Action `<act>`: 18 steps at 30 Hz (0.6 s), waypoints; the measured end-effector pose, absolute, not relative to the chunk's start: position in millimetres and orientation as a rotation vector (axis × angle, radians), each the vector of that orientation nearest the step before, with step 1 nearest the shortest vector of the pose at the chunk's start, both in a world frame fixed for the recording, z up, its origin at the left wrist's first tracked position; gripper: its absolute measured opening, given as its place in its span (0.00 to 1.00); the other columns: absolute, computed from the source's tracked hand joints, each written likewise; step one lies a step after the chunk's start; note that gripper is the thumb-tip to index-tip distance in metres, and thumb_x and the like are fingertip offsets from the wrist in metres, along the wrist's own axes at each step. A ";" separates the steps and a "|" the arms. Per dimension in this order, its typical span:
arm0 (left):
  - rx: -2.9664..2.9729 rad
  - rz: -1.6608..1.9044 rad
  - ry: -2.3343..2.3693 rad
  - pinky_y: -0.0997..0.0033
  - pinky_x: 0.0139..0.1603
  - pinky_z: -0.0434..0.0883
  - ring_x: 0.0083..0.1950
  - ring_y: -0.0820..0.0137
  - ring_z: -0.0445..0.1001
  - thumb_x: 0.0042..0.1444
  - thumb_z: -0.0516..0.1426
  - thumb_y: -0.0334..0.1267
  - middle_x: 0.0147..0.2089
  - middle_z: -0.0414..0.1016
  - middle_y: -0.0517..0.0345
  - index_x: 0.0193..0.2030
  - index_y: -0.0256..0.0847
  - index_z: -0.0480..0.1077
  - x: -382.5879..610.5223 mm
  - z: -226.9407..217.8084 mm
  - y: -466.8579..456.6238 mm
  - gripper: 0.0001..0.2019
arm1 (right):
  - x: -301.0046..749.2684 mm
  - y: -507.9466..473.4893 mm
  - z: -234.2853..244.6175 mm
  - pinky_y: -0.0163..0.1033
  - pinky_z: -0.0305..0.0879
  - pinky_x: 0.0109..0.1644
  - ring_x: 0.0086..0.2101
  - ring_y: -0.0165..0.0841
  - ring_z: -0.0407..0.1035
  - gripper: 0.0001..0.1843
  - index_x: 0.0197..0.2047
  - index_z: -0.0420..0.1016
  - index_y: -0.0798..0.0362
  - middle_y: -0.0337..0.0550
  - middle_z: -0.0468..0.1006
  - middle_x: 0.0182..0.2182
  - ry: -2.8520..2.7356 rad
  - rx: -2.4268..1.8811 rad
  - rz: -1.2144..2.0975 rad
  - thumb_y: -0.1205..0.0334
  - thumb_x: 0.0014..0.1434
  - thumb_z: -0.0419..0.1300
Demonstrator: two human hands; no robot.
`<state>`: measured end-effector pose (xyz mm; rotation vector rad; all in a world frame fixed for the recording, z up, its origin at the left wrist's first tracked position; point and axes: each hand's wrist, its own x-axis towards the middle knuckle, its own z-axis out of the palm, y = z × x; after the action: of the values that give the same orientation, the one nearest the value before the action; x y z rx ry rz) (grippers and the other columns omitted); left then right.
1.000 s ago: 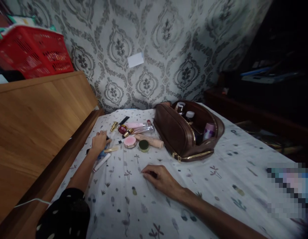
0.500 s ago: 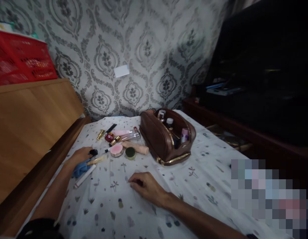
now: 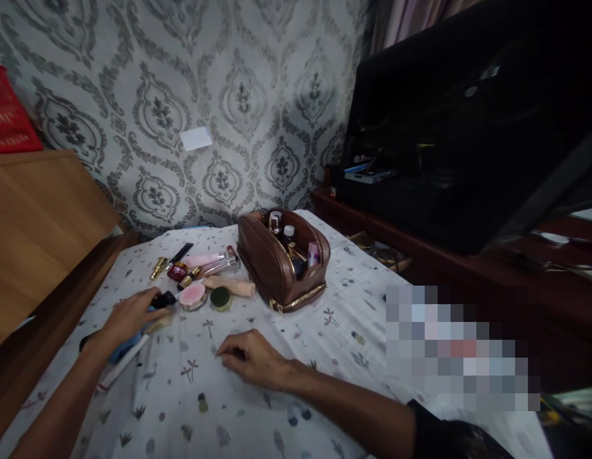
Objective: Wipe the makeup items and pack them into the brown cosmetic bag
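Observation:
My left hand (image 3: pixel 130 315) lies over a small heap of make-up brushes and pencils at the left of the bed, fingers curled on a black-tipped brush (image 3: pixel 162 299); a blue item (image 3: pixel 125 347) shows under the palm. My right hand (image 3: pixel 250 357) rests on the patterned sheet (image 3: pixel 276 408) in the middle, fingers curled under, with nothing visible in them. Beyond the hands lie a pink compact (image 3: pixel 193 296), a green round tin (image 3: pixel 220 298), a beige tube (image 3: pixel 231 285), lipsticks and a pink tube (image 3: pixel 202 259). An open brown toiletry bag (image 3: pixel 269 264) holds small bottles.
A wooden headboard (image 3: pixel 37 223) runs along the left, with a red basket (image 3: pixel 9 121) on top. Patterned wallpaper stands behind the bed. A dark wooden shelf (image 3: pixel 420 248) with dark clutter borders the right side.
The view has swung to the right. My left hand has drawn back toward me across the brushes and closed on them. My right hand stays in place on the sheet.

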<state>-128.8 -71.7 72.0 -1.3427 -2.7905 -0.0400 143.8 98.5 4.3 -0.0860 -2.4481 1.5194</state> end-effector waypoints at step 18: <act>-1.833 -0.303 -2.394 0.64 0.45 0.74 0.51 0.57 0.77 0.56 0.61 0.56 0.47 0.78 0.50 0.46 0.46 0.72 14.4 44.7 -9.5 0.19 | 131.4 124.2 -8.3 0.36 0.70 0.33 0.29 0.30 0.70 0.30 0.53 0.73 0.54 0.43 0.76 0.36 -1.970 -0.185 1.887 0.37 0.61 0.57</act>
<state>14.4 -9.5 44.7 -1.8326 -2.3943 -0.3033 131.4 124.2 -8.3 -0.1854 -1.9699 1.8870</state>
